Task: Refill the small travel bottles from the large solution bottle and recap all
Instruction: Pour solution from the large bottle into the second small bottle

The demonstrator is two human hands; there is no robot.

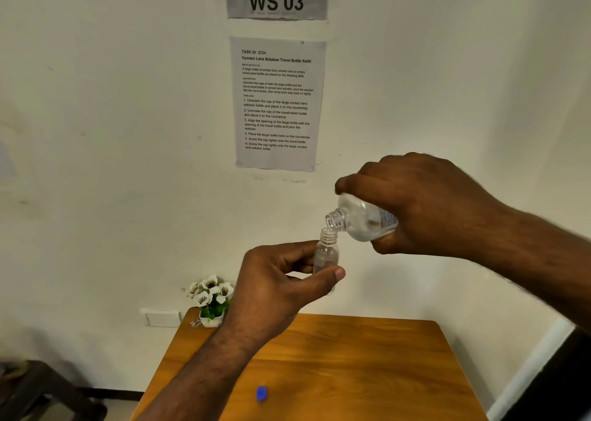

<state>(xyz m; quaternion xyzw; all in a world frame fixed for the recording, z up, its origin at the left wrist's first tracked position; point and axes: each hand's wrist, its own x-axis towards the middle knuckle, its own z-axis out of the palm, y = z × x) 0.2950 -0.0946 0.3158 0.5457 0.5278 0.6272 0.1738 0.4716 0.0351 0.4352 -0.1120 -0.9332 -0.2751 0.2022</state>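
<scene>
Left hand (275, 280) pinching small travel bottle (326, 256) mid-body, right hand (425, 203) wrapped round tilted large solution bottle (364, 217), necks nearly touching. Both probably light, slick clear plastic; grip bodies, not threads. Blue cap (261, 393) on desk (367, 372) below hands.

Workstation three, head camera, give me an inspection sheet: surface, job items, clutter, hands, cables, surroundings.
Surface: wooden table, mostly bare.
Job's things: large solution bottle uncapped, tilted, mouth over the uncapped, upright small travel bottle; both held above the table. Blue cap lies on the table.
Clutter: potted white flowers at the table's far left corner.
Hands: left hand holds the travel bottle; right hand holds the large bottle.
Cables: nothing seen.
Surroundings: WS 03 sign and task sheet on the wall; wall socket plate.
</scene>
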